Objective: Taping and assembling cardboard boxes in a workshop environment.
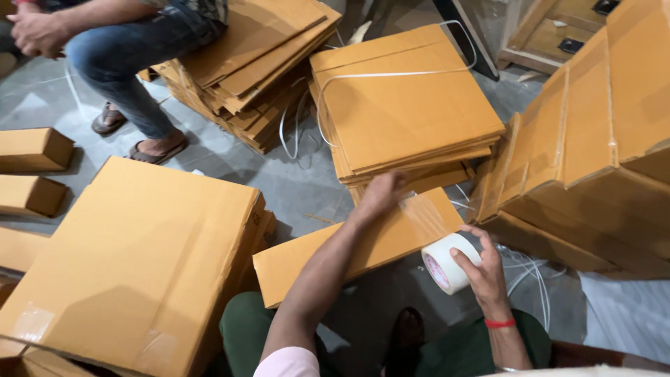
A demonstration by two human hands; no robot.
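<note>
Taping step underway, I judge. My left hand (380,195) flat, pressing clear tape end onto long flat box (349,251) across my lap. My right hand (481,269) grips tape roll (447,262) at box's right end, strip stretched between. Next: needs steady pull along seam, then press-down.

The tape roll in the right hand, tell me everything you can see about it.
The tape roll is a thick ring of clear packing tape that looks whitish, with a card core whose inner face shows red print. The right hand grips it from the side, fingers over its rim, with the open core facing down and left. A clear strip runs from it up to the long, narrow flat cardboard box, where the left hand presses it down. It is held above the grey floor, beside white strapping.
</note>
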